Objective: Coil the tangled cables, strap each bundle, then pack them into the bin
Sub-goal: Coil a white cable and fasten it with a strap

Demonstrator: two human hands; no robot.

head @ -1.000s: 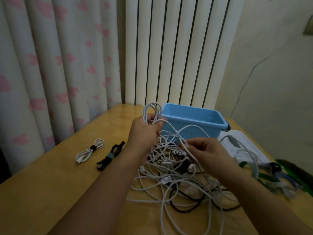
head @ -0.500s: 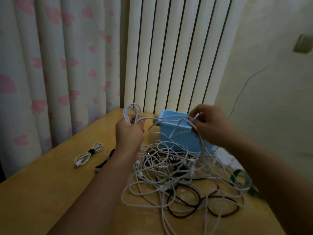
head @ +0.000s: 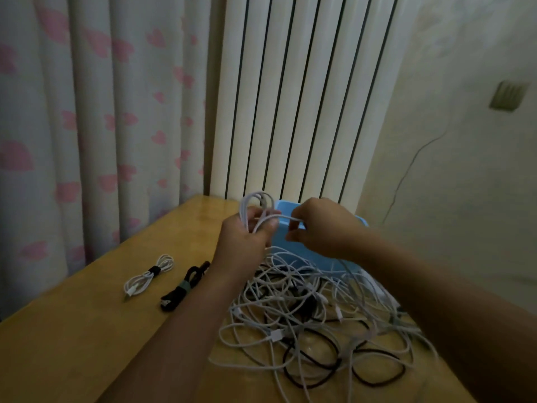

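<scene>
white cable (head: 255, 207) in both hands

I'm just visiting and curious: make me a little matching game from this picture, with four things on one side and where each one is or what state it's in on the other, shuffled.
Things:
1. white strapped bundle
2. black strapped bundle
3. blue bin
4. white cable loops

Place or state:
A. gripped in the left hand, with the right hand pinching a strand
B. farthest left on the table
C. behind the hands, at the table's far end
D. between the white bundle and the left forearm

Pairs: 1-B, 2-D, 3-C, 4-A
</scene>
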